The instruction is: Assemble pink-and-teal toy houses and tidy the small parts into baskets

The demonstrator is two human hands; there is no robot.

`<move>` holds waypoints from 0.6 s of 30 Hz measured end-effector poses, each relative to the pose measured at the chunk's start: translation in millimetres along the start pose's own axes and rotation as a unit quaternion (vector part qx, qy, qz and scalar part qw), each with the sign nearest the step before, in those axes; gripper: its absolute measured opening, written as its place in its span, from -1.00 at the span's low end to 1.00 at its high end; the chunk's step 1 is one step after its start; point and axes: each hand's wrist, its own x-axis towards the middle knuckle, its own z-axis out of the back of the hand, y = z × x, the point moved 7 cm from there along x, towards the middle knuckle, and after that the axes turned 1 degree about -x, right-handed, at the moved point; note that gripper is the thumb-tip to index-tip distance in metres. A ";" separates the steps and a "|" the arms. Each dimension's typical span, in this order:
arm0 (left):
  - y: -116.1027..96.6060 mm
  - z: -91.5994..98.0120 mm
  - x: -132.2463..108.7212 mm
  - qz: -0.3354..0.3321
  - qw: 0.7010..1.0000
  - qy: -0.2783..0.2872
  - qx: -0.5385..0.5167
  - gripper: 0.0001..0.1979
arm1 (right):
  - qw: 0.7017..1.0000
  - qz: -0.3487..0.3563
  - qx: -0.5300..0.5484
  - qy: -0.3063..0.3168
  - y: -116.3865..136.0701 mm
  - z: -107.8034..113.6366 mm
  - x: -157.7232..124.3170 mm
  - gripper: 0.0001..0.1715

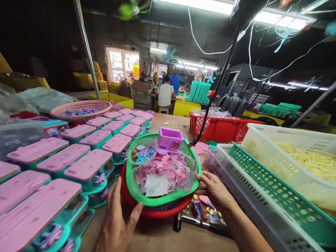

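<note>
A green plastic basket point(162, 202) sits in or on a red basket point(168, 212) in front of me. Inside lie pink plastic parts point(168, 168) in clear trays, a small tub of blue and purple pieces point(144, 153), a purple box point(170, 140) and a white slip point(156, 185). My right hand point(216, 190) is closed on the green rim at the right, fingers bent over the edge. At the lower left, my left hand point(115, 224) has thumb and fingers spread beside the baskets; the thumb tip is close to the green rim, and I cannot tell whether it touches.
Stacked pink-lidded teal boxes point(89, 164) crowd the left, with a pink round basket point(56, 112) behind. White crates point(262, 131), a green crate point(262, 175) and a red crate point(223, 126) line the right. A tray of small parts point(207, 211) lies below my right hand. A seated person point(165, 93) is farther back.
</note>
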 end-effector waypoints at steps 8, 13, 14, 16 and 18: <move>-31.6 17.3 7.4 -0.061 0.990 0.011 0.128 -0.26 | 0.961 0.027 -0.269 0.054 2.6 -9.5 -10.5 -0.47; -30.5 42.1 23.0 -0.075 0.987 0.021 0.141 -0.30 | 0.797 0.101 -0.595 -0.020 48.8 -5.6 -9.4 -0.45; -31.5 47.0 27.5 -0.077 0.987 0.019 0.143 -0.32 | 0.763 0.106 -0.636 -0.054 63.1 -6.1 -9.7 -0.46; -34.6 51.3 36.9 -0.083 0.987 0.020 0.138 -0.38 | 0.714 0.152 -0.676 -0.104 97.3 -20.9 -8.5 -0.48; -36.0 47.5 46.7 -0.077 0.990 0.031 0.117 -0.48 | 0.703 0.227 -0.669 -0.083 127.0 -57.2 0.3 -0.50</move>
